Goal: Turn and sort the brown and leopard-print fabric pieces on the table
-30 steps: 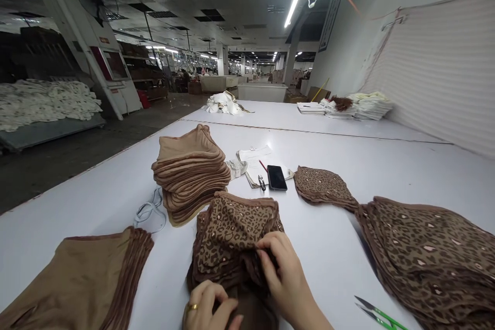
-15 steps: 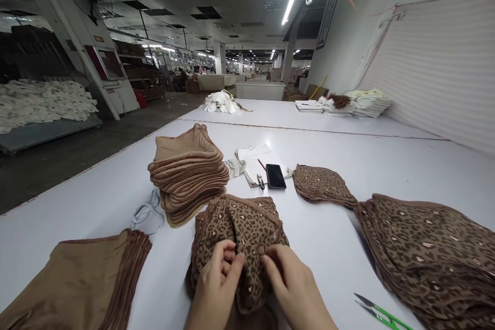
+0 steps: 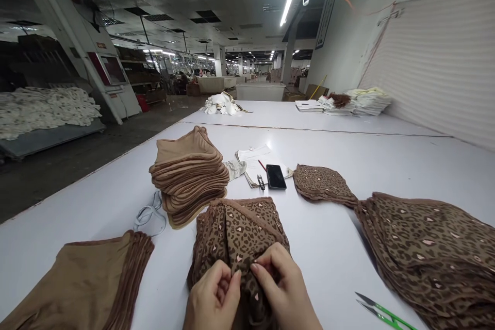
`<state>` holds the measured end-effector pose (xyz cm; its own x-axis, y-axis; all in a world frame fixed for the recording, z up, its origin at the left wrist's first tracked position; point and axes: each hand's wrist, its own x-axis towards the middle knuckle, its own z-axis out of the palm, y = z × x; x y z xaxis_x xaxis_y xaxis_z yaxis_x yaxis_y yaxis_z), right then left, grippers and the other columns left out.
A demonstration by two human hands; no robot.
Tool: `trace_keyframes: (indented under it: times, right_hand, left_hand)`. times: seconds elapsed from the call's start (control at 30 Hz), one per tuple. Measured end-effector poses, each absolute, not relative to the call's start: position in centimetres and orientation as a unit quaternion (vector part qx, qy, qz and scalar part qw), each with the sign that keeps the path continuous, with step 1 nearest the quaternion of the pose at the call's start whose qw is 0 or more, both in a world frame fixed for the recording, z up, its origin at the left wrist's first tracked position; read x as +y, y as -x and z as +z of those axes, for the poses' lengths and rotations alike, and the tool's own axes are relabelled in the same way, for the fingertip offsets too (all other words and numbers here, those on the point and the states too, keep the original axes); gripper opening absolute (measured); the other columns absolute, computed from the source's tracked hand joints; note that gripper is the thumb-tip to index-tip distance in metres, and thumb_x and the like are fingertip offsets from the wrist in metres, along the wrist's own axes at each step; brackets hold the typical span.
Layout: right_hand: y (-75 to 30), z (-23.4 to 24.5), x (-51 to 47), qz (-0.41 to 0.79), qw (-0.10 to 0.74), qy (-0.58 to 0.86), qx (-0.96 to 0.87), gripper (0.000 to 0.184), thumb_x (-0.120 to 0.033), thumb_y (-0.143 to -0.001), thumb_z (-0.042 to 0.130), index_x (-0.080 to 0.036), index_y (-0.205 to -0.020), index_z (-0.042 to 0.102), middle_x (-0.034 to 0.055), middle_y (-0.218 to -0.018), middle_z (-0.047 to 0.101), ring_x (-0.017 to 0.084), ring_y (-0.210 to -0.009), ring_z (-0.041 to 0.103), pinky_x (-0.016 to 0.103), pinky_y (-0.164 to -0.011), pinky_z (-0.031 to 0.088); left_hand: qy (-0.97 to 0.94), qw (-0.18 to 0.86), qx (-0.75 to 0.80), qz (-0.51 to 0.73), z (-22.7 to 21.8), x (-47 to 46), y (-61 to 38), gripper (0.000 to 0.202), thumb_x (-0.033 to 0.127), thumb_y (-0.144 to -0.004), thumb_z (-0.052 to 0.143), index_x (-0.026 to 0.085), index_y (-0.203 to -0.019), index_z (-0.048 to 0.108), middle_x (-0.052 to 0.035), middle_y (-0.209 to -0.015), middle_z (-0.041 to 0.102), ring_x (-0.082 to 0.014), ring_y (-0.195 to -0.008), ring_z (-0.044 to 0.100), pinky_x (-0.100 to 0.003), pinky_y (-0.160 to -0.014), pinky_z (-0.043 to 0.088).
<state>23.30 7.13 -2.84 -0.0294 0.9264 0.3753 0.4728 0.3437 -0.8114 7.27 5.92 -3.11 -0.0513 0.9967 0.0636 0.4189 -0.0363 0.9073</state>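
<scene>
A leopard-print garment (image 3: 247, 229) with brown edging lies in front of me on top of a pile of like pieces. My left hand (image 3: 216, 294) pinches its cloth between thumb and curled fingers. A short way to the right, my right hand (image 3: 284, 286) pinches another bit of the same cloth, thumb against forefinger. The cloth bunches up between and below both hands, and its lower part is partly hidden by them. Green-handled thread snips (image 3: 382, 312) rest on the table to the right of my right hand.
Plain brown garments (image 3: 187, 170) form a tall stack behind left, with another brown pile (image 3: 88, 273) at front left. Leopard-print piles (image 3: 429, 247) lie on the right. Papers (image 3: 253, 157), a phone (image 3: 276, 177), small snips (image 3: 261, 182) and a pale strap (image 3: 150, 219) are on the white table.
Both hands have moved down toward me and the fingers have come closer together on the cloth. The garment's upper part now lies flatter, with its diagonal edging more exposed.
</scene>
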Motion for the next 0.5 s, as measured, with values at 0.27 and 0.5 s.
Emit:
trace_keyframes:
  times: [0.27, 0.5]
  right_hand:
    - [-21.1, -4.0, 5.0, 0.052, 0.508, 0.431, -0.744, 0.011, -0.016, -0.092, 0.045, -0.022, -0.088, 0.054, 0.0054, -0.084, 0.057, 0.02, -0.076, 0.056, 0.033, -0.066, 0.049]
    - [-21.1, -4.2, 4.7, -0.026, 0.48, 0.431, -0.764, 0.01, -0.015, -0.092, 0.049, -0.021, -0.088, 0.055, 0.0028, -0.071, 0.059, 0.019, -0.066, 0.054, 0.032, -0.059, 0.044]
  left_hand:
    - [-0.578, 0.435, 0.502, 0.474, -2.4, 5.7, -6.6, 0.029, 0.049, -0.077, 0.067, 0.024, -0.088, 0.055, 0.0026, -0.076, 0.053, -0.0143, -0.067, 0.052, -0.022, -0.058, 0.043]
    - [-0.625, 0.447, 0.502, 0.397, -3.2, 5.4, -5.5, 0.016, 0.021, -0.078, 0.059, 0.022, -0.094, 0.061, 0.0049, -0.068, 0.049, -0.0131, -0.06, 0.049, -0.023, -0.057, 0.039]
